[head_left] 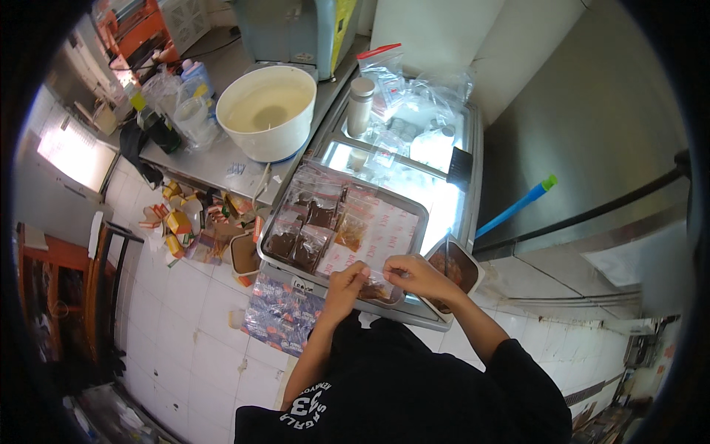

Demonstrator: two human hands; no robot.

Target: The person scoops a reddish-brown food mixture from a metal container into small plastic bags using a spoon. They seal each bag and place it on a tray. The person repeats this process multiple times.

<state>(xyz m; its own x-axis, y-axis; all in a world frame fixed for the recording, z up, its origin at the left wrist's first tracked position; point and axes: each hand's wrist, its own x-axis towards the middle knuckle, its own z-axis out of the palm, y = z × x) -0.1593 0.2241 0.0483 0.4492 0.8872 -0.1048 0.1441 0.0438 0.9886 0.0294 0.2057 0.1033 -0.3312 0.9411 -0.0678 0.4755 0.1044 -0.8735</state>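
I hold a small clear bag [376, 285] of dark brown filling between both hands, just over the near edge of the metal tray [418, 209]. My left hand [346, 281] pinches the bag's top at its left corner, fingers closed on the plastic, and my right hand [414, 272] pinches the right corner the same way, so the mouth is stretched flat between them; that grip looks suited to pressing the strip along the top shut. The bag hangs low, its filled part touching or nearly touching the tray at about 6 o'clock of it.

Filled bags [303, 237] lie side by side at the tray's 9 o'clock, flat so the filling spreads thin, and the rest of the tray is lined with empty bags with red print. At 3 o'clock of my right hand sits a rectangular tub [460, 268] of the same brown stuff, close enough to reach without stretching. At 12 o'clock, past the tray, stands a steel bottle [359, 106] among loose plastic bags on a glass-topped chest. At 11 o'clock a big white bucket [266, 111] holds pale liquid. A blue stick with a green tip [515, 206] leans at 2 o'clock.
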